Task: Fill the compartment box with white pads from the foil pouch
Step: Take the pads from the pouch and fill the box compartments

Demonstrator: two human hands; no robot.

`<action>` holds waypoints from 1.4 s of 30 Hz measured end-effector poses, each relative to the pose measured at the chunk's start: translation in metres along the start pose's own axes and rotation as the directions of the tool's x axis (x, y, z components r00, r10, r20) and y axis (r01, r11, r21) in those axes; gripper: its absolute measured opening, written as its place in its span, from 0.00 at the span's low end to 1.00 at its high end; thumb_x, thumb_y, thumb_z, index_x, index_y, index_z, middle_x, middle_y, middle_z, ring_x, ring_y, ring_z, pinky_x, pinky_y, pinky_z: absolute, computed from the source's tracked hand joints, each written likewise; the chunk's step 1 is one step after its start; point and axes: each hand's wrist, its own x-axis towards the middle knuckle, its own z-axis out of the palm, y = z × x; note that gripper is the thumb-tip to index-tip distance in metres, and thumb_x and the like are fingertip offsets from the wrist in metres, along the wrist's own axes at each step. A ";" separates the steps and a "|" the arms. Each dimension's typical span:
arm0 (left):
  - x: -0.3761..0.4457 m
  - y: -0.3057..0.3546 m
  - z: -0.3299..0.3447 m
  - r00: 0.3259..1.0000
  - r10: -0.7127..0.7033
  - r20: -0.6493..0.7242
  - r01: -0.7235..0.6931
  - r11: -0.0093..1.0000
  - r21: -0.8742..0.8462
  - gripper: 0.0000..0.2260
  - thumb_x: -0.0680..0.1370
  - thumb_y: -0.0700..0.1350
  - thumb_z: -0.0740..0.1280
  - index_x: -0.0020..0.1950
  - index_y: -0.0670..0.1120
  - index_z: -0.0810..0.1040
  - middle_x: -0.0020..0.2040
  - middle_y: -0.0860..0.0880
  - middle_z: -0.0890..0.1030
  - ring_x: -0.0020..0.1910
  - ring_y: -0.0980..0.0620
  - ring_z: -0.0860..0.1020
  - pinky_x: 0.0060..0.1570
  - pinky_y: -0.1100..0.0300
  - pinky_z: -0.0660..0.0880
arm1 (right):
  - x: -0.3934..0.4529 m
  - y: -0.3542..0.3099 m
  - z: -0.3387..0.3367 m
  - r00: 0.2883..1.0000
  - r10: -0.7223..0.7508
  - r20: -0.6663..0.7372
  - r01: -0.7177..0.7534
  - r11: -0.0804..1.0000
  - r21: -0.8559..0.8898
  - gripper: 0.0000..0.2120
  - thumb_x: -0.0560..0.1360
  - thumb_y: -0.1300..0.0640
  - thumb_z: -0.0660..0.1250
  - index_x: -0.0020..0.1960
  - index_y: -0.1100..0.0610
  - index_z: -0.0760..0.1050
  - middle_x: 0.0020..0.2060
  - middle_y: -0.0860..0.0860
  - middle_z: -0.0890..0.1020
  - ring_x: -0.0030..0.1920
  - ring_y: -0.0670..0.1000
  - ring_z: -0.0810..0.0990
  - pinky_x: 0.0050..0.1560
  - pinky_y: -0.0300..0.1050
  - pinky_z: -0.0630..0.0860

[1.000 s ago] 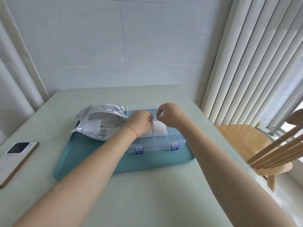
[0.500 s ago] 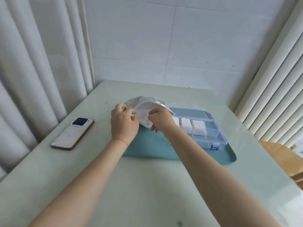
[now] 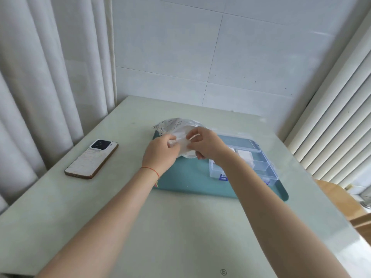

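Head view: compared with half a second ago, both hands are sitting closer together at the mouth of the foil pouch point(image 3: 176, 125), and white pad material is now showing between them. The left hand point(image 3: 160, 152), at frame centre, is curling its fingers point(image 3: 170, 141) onto the pouch's crinkled silver edge. The right hand point(image 3: 206, 144) is pinching a soft white pad point(image 3: 185, 146) with thumb and fingers clamped on it, right at the pouch opening. A thin red string is circling the left wrist. The pouch is lying on the upper left of the teal tray point(image 3: 192, 181), a smooth flat rectangle with rounded corners. The compartment box point(image 3: 261, 167), clear hard plastic with blue latches, is sitting right of centre on the tray, its lid open, with white pads point(image 3: 246, 156) already lying in its middle cells. A phone point(image 3: 92, 158) with a marbled back is resting on the pale glossy desk point(image 3: 180, 237), left of centre.
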 end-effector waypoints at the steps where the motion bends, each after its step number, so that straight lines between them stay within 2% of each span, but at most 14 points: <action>1: 0.000 0.000 0.002 0.998 -0.014 0.060 0.017 0.999 -0.045 0.10 0.73 0.50 0.66 0.50 0.50 0.81 0.43 0.50 0.79 0.43 0.48 0.76 0.43 0.59 0.70 | -0.002 0.000 -0.003 0.999 -0.023 0.035 0.025 0.999 -0.036 0.08 0.74 0.67 0.65 0.51 0.57 0.73 0.41 0.51 0.80 0.20 0.48 0.70 0.25 0.38 0.67; 3: -0.001 0.000 0.006 0.993 -0.010 0.114 0.021 0.995 -0.097 0.14 0.69 0.55 0.68 0.41 0.44 0.79 0.35 0.52 0.75 0.35 0.49 0.70 0.37 0.59 0.68 | -0.004 -0.001 -0.006 0.996 -0.060 0.063 0.067 0.992 -0.106 0.09 0.74 0.66 0.66 0.52 0.57 0.72 0.44 0.52 0.81 0.20 0.47 0.71 0.25 0.36 0.67; 8: 0.002 -0.005 0.004 0.989 -0.023 0.144 0.049 0.982 -0.184 0.08 0.73 0.47 0.72 0.37 0.45 0.80 0.33 0.54 0.76 0.34 0.53 0.71 0.36 0.60 0.69 | -0.006 0.001 -0.008 0.991 -0.125 0.045 0.133 0.933 -0.336 0.05 0.76 0.62 0.62 0.49 0.57 0.76 0.44 0.50 0.82 0.24 0.48 0.77 0.24 0.33 0.68; 11: 0.002 -0.010 0.003 0.995 -0.048 0.092 0.057 0.993 -0.106 0.05 0.72 0.43 0.71 0.38 0.42 0.80 0.33 0.53 0.76 0.35 0.52 0.72 0.36 0.61 0.68 | -0.006 0.005 -0.003 0.989 -0.150 -0.015 0.115 0.816 -0.566 0.13 0.76 0.61 0.59 0.52 0.54 0.80 0.53 0.49 0.80 0.43 0.52 0.81 0.42 0.40 0.76; 14: 0.000 -0.016 0.003 0.995 -0.070 0.066 0.076 0.993 -0.090 0.03 0.72 0.41 0.70 0.38 0.45 0.80 0.33 0.51 0.78 0.34 0.50 0.73 0.37 0.60 0.70 | -0.002 0.012 0.007 0.987 -0.130 0.090 0.154 0.658 -0.737 0.16 0.77 0.61 0.59 0.61 0.51 0.79 0.69 0.49 0.69 0.64 0.54 0.74 0.58 0.46 0.73; 19: 0.000 -0.017 0.003 0.995 -0.093 0.046 0.095 0.994 -0.062 0.05 0.70 0.41 0.68 0.38 0.39 0.78 0.30 0.46 0.72 0.32 0.49 0.66 0.32 0.57 0.70 | 0.002 0.010 0.024 0.991 -0.057 0.125 0.137 0.468 -0.873 0.17 0.76 0.66 0.57 0.64 0.63 0.72 0.65 0.56 0.69 0.58 0.60 0.77 0.47 0.48 0.73; 21: 0.002 -0.017 0.003 0.993 -0.115 0.041 0.118 0.990 -0.073 0.05 0.70 0.42 0.68 0.40 0.41 0.80 0.35 0.41 0.78 0.33 0.48 0.70 0.36 0.51 0.79 | 0.002 0.010 0.025 0.993 -0.052 0.105 0.117 0.464 -0.878 0.15 0.77 0.68 0.57 0.63 0.67 0.69 0.61 0.59 0.71 0.55 0.61 0.78 0.44 0.48 0.71; 24: 0.001 -0.016 0.003 0.993 -0.108 0.042 0.111 0.991 -0.072 0.10 0.68 0.46 0.66 0.42 0.42 0.81 0.41 0.41 0.82 0.33 0.45 0.73 0.39 0.47 0.81 | 0.006 0.013 0.022 0.991 -0.115 0.063 0.112 0.503 -0.857 0.13 0.77 0.69 0.57 0.60 0.67 0.72 0.60 0.58 0.72 0.55 0.61 0.78 0.43 0.48 0.72; 27: -0.002 -0.013 0.002 0.993 -0.110 0.050 0.115 0.986 -0.123 0.06 0.70 0.45 0.68 0.44 0.46 0.82 0.41 0.45 0.83 0.37 0.42 0.80 0.35 0.50 0.82 | 0.013 0.021 0.015 0.983 -0.183 -0.032 0.099 0.660 -0.745 0.16 0.78 0.66 0.58 0.62 0.60 0.77 0.63 0.53 0.74 0.59 0.58 0.76 0.53 0.49 0.76; 30: -0.003 -0.012 0.006 0.988 -0.131 0.078 0.145 0.964 -0.223 0.05 0.73 0.40 0.68 0.44 0.48 0.81 0.44 0.48 0.83 0.38 0.47 0.80 0.28 0.58 0.79 | 0.012 0.024 0.003 0.952 -0.245 -0.185 0.095 0.808 -0.582 0.16 0.78 0.65 0.59 0.58 0.57 0.82 0.58 0.52 0.80 0.57 0.55 0.78 0.50 0.44 0.74; 34: -0.005 -0.005 0.010 0.968 -0.211 0.139 0.252 0.858 -0.447 0.06 0.75 0.35 0.67 0.43 0.45 0.80 0.47 0.47 0.80 0.39 0.49 0.78 0.27 0.60 0.78 | 0.003 0.021 -0.012 0.929 -0.160 -0.334 0.113 0.981 -0.155 0.11 0.75 0.67 0.63 0.48 0.57 0.83 0.44 0.51 0.84 0.31 0.40 0.77 0.35 0.32 0.70; 36: -0.006 -0.001 0.012 0.947 -0.237 0.216 0.320 0.755 -0.573 0.07 0.77 0.33 0.66 0.45 0.43 0.80 0.47 0.45 0.81 0.41 0.48 0.79 0.29 0.60 0.79 | -0.006 0.019 -0.017 0.949 -0.052 -0.311 0.105 0.982 0.155 0.09 0.74 0.68 0.65 0.48 0.58 0.81 0.38 0.53 0.82 0.24 0.43 0.75 0.31 0.36 0.72; 38: -0.007 0.002 0.013 0.932 -0.229 0.282 0.361 0.668 -0.650 0.08 0.77 0.32 0.64 0.49 0.41 0.80 0.49 0.42 0.82 0.43 0.46 0.80 0.32 0.60 0.80 | -0.014 0.017 -0.019 0.972 0.007 -0.233 0.089 0.912 0.399 0.10 0.74 0.70 0.66 0.52 0.61 0.78 0.38 0.57 0.81 0.27 0.50 0.77 0.30 0.42 0.76; 42: -0.010 0.011 0.017 0.919 -0.184 0.349 0.389 0.572 -0.722 0.11 0.79 0.30 0.60 0.54 0.40 0.79 0.48 0.43 0.83 0.42 0.48 0.82 0.37 0.60 0.82 | -0.025 0.017 -0.017 0.998 0.038 -0.059 0.005 0.808 0.590 0.10 0.75 0.71 0.66 0.55 0.64 0.73 0.39 0.60 0.81 0.32 0.55 0.82 0.39 0.45 0.82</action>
